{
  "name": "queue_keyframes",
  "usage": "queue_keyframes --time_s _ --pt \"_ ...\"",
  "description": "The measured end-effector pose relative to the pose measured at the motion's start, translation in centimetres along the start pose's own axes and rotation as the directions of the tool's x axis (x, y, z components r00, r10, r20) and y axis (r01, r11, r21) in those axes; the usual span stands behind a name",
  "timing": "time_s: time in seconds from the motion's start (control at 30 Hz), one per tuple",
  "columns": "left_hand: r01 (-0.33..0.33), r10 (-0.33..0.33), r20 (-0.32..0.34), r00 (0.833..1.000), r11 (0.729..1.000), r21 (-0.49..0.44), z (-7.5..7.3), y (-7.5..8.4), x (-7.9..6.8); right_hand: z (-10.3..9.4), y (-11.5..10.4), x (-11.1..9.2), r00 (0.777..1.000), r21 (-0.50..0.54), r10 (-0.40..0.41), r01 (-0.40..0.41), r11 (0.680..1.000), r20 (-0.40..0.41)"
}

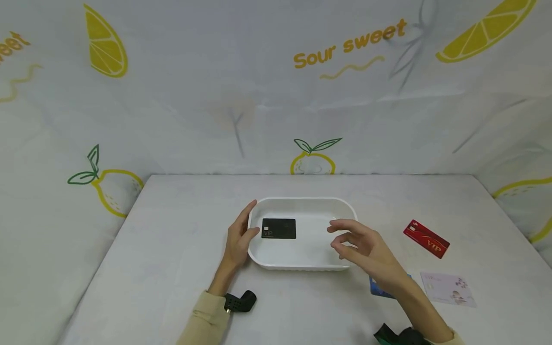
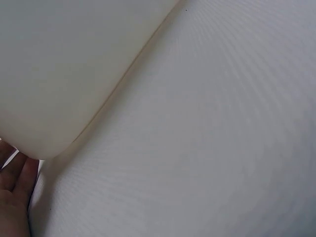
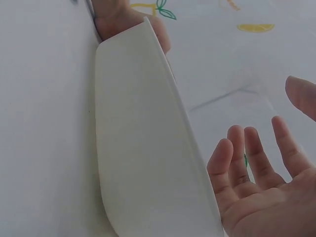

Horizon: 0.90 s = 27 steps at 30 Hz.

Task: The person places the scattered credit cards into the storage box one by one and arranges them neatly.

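Note:
A white tray (image 1: 319, 254) with rounded corners stands on the table, its plain outer wall (image 3: 143, 133) filling much of the right wrist view. Inside it, toward the left, lies a black card (image 1: 279, 229) marked VIP. My left hand (image 1: 238, 239) grips the tray's left end, thumb at the rim and fingers along the outside; those fingers (image 2: 19, 177) show at the tray's corner in the left wrist view. Over the right end of the tray hovers my right hand (image 1: 366, 249), its fingers apart and loosely bent, holding nothing. The fingers (image 3: 261, 163) also show bare in the right wrist view.
Right of the tray lie a red VIP card (image 1: 427, 238) and a pale pink card (image 1: 448, 289). A blue card (image 1: 379, 289) is partly hidden under my right forearm. The white table (image 1: 172, 258) meets a lemon-printed backdrop (image 1: 194, 96) behind and at both sides.

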<state>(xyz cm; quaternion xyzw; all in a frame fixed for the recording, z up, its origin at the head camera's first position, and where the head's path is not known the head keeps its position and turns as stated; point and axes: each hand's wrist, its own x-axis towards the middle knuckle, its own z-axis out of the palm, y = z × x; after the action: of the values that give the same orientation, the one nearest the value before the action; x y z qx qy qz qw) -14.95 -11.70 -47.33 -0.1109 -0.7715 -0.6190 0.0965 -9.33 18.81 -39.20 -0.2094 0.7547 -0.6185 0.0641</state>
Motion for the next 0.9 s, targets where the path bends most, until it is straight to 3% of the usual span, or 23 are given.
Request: queue_keyframes --time_s 0.57,0.73,0.9 --pt "-0.008 0.008 0.001 1.000 1.000 -0.014 0.0 0.0 -0.1 -4.1 1.6 -6.1 0.996 -0.091 0.072 -0.077 0.993 -0.054" --pt "-0.009 0.009 -0.001 1.000 1.000 -0.008 0.0 0.0 0.0 -5.1 2.6 -8.0 0.981 -0.159 0.170 -0.184 0.970 -0.098" --pt "-0.023 0.023 0.001 1.000 1.000 -0.005 0.0 0.0 0.1 -5.9 3.4 -9.6 0.938 -0.226 0.313 -0.340 0.913 -0.146"
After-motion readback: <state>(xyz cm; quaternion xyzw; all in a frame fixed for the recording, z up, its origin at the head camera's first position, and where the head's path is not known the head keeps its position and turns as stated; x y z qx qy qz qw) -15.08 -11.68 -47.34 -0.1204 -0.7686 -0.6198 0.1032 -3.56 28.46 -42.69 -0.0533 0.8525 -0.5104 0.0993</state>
